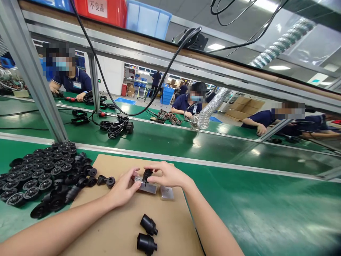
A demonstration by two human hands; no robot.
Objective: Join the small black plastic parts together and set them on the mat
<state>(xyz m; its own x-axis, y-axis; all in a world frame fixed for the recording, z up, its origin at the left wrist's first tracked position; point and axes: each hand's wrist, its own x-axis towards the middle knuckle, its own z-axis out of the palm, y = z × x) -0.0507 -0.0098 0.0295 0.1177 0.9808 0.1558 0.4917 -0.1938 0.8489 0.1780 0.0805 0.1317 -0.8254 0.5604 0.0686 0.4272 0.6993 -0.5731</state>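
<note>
Green bench (pixel 266 213), right: you can pass.
Round black parts (pixel 38 173), left: block you.
Black sockets (pixel 145 243), near: obstruct you.

This is a factory assembly workshop: black round parts (pixel 37 173) crowd one end of a green bench (pixel 247 206), metal framing (pixel 34 71) carries plastic bins (pixel 147 19) overhead, silvery ducting (pixel 214 105) hangs down, and co-workers (pixel 71 81) in matching navy shirts line the far side.

At seven o'clock, black plastic fitting (pixel 147 175), silver metal block (pixel 149 188), tan cardboard (pixel 119 227); at four, green tabletop (pixel 253 206); at eleven, red bin (pixel 115 13) with white label (pixel 97 8).
</note>
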